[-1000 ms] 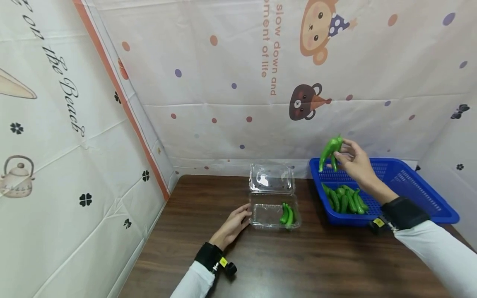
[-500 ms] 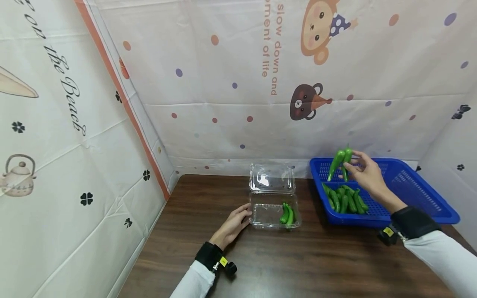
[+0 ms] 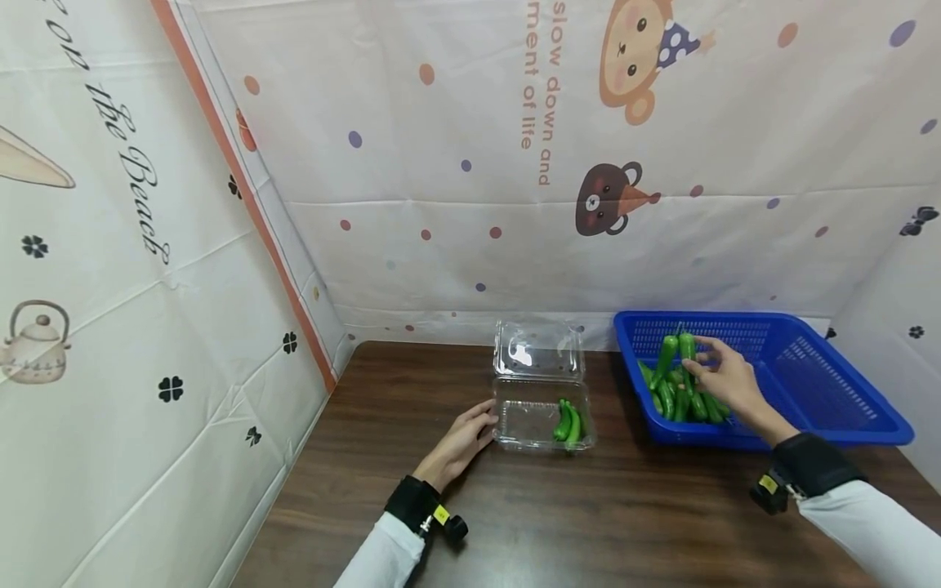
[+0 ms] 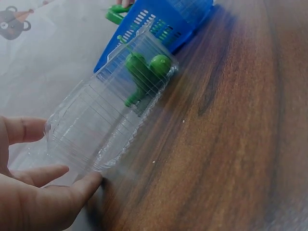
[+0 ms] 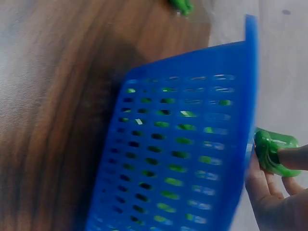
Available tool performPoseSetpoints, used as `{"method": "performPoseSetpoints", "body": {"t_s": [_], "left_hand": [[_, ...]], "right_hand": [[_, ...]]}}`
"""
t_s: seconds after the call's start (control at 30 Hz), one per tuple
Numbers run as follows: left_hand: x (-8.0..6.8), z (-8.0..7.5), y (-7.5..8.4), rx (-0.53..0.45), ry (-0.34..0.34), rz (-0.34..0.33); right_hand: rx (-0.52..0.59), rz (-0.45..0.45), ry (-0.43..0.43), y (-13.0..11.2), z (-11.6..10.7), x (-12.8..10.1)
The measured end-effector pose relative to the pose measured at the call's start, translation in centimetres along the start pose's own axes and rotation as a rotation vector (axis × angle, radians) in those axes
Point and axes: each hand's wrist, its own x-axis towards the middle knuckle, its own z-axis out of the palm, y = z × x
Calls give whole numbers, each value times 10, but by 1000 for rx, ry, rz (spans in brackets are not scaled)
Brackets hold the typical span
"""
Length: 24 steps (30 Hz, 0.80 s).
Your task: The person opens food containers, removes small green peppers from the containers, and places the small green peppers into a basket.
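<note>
head view: your right hand [image 3: 724, 377] pinches two green peppers [image 3: 675, 353] over the blue basket [image 3: 831, 390]. your left hand [image 3: 461, 441] rests with relaxed, open fingers against the clear container [image 3: 532, 418] on the table [image 3: 588, 506].

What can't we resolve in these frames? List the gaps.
- Green peppers in the blue basket, head view: too small and overlapped to count.
- Right hand, right wrist view: cut off by the frame edge and basket wall; only part of its pepper shows.
- Left hand, left wrist view: cropped; the clear clamshell box is motion-blurred.
</note>
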Motion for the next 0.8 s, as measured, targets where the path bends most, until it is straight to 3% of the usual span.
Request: {"method": "performPoseSetpoints", "body": {"t_s": [0.23,0.6,0.8], "left_hand": [[0,0,0,-4,2,-1],[0,-1,1,10,5,-15],[0,-1,0,8,5,-10]], "right_hand": [[-41,2,-49,12,4,-7],[-199,-119,9,23,15,-8],[-230,-121,-17,25,15,-6]]}}
